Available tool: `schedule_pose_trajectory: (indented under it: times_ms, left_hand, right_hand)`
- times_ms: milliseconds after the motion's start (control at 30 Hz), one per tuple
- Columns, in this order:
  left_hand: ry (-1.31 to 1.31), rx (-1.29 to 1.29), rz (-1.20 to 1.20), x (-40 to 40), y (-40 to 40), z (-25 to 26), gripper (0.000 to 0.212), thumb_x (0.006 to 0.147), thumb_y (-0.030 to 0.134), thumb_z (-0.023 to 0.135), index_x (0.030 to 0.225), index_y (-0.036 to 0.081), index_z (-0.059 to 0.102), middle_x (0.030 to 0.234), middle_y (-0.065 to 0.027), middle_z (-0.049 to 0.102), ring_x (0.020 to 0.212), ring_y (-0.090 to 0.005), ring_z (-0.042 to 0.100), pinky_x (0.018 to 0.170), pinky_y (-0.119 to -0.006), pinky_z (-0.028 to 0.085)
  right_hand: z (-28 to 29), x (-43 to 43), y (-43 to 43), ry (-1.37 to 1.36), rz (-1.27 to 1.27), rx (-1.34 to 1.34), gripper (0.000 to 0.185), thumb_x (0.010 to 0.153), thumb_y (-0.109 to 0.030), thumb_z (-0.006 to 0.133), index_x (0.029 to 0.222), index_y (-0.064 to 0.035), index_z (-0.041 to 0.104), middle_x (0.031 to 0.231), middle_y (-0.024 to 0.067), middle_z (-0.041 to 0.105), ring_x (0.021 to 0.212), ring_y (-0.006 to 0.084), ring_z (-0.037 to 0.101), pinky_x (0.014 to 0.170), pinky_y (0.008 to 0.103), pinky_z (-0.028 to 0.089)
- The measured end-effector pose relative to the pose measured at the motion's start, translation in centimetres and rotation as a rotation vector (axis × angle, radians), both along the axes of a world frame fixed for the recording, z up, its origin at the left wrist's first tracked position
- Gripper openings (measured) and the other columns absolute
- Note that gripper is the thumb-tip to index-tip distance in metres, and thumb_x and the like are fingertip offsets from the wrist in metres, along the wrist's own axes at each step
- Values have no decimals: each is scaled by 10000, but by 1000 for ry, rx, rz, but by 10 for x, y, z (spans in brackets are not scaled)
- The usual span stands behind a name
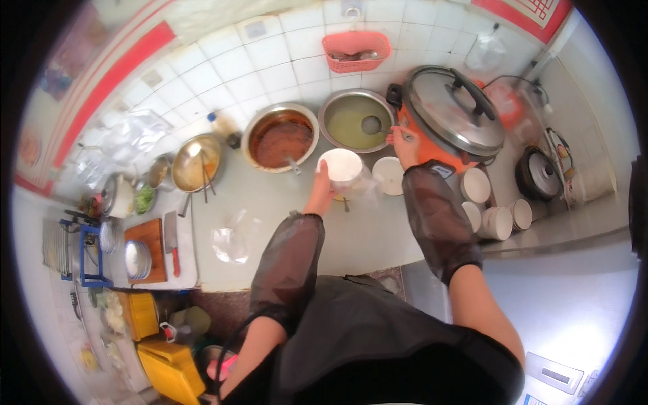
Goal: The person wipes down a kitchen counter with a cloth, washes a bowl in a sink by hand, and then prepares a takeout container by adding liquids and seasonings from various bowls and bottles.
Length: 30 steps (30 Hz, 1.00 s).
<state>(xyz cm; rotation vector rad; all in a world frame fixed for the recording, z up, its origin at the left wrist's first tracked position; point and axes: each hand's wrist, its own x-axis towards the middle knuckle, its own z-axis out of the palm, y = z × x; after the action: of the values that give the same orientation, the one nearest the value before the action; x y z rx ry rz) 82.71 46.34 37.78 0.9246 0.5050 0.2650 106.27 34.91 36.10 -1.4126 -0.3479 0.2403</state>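
My left hand [320, 190] grips a white bowl [342, 164] with clear plastic film hanging off its right side. What the bowl holds cannot be made out. Up and to the right, my right hand [405, 143] is closed on the handle of a ladle [371, 125], whose round head lies in the pale green liquid of a steel basin [334, 140]. A second steel basin [249, 154] with red-brown sauce and a utensil in it stands to the left. Between my hands sits a round white bowl or lid [389, 175], partly behind my right sleeve.
A large orange pot [430, 139] with a steel lid stands right of the basins, near stacked white bowls [496, 224]. Crumpled clear plastic [233, 243] lies on the counter. A cleaver [171, 233] and a wooden board [157, 253] are at left. A pink basket [357, 64] hangs on the wall.
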Motion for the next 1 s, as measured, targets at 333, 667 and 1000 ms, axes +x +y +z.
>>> schedule_pose_trajectory:
  times_ms: [333, 667, 1000]
  left_hand:
    - [88, 34, 113, 68, 27, -35, 580, 967, 516, 250, 1371, 101, 282, 1315, -102, 464, 1157, -264, 517, 844, -432, 487]
    - [157, 49, 238, 45, 18, -30, 565, 956, 523, 300, 1382, 166, 196, 1355, -100, 389, 1214, -296, 438, 876, -509, 431]
    - [190, 64, 232, 52, 24, -47, 534, 945, 524, 321, 1330, 157, 274, 1226, -98, 484, 1041, -256, 542, 681, -423, 482]
  right_hand:
    - [105, -99, -64, -287, 250, -94, 197, 889, -86, 541, 1019, 36, 623, 871, 90, 648, 820, 160, 626, 711, 257, 482]
    - [-3, -20, -7, -1033, 248, -530, 190, 815, -64, 572, 986, 8, 617, 844, 164, 603, 754, 310, 585, 648, 360, 468]
    - [15, -28, 2, -1, 25, 58, 215, 884, -143, 544, 921, 36, 657, 760, 82, 656, 639, 130, 619, 615, 231, 497]
